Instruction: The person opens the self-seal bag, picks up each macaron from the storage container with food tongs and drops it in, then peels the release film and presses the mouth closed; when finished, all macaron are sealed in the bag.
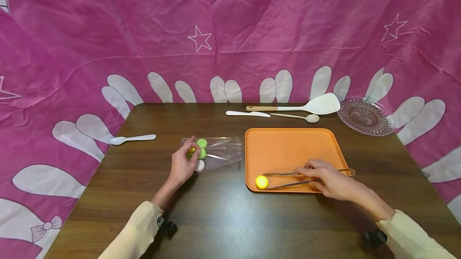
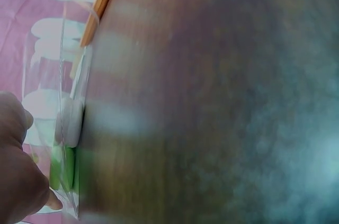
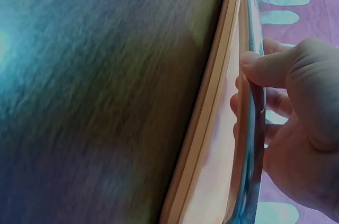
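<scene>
My left hand (image 1: 183, 163) pinches the open-looking left end of a clear plastic bag (image 1: 230, 150) lying on the table. Inside the bag are green macarons (image 1: 202, 143) and a white macaron (image 1: 199, 165); a bit of yellow (image 1: 191, 150) shows beside the fingers. In the left wrist view the bag (image 2: 62, 83) rises along the fingertips. My right hand (image 1: 325, 179) grips metal tongs (image 1: 288, 185) over the orange tray (image 1: 288, 147), thumb on one arm in the right wrist view. A yellow macaron (image 1: 261, 182) sits between the tong tips at the tray's front left corner.
Behind the tray lie a white spatula (image 1: 323, 104) with a wooden handle, a white knife (image 1: 248, 113) and a beige spoon (image 1: 311, 118). A clear patterned plate (image 1: 365, 117) stands at the back right, a white spoon (image 1: 133, 139) at left. Pink cloth (image 1: 230, 19) hangs behind the table.
</scene>
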A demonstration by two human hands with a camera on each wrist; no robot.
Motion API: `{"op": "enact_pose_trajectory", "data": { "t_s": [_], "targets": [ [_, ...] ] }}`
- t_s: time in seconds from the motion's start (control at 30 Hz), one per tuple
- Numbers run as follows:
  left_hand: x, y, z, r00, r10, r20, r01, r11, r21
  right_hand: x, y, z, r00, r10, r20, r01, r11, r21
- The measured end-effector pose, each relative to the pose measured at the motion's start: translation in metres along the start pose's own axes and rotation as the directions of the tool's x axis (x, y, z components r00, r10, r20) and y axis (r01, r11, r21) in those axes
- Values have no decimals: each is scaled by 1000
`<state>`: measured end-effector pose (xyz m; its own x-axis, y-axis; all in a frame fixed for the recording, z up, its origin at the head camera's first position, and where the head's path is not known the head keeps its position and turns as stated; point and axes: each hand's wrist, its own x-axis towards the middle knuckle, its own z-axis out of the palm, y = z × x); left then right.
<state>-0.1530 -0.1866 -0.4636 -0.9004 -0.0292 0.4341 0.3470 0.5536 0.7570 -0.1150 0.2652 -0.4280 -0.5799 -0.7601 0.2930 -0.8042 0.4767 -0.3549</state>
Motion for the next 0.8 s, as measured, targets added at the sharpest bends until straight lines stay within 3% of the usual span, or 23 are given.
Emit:
{"op": "enact_pose_trajectory", "data": {
  "t_s": [0.3,0.8],
  "targets": [
    [0,-1,0,1000,3,-7,-3,1000,3,8,-1,6,1000,1,15,-2,1000,22],
    [1,-2,0,1000,7,-5,-7,1000,-5,7,3,8,999,42,-28,-43,998,-42]
  ]
}}
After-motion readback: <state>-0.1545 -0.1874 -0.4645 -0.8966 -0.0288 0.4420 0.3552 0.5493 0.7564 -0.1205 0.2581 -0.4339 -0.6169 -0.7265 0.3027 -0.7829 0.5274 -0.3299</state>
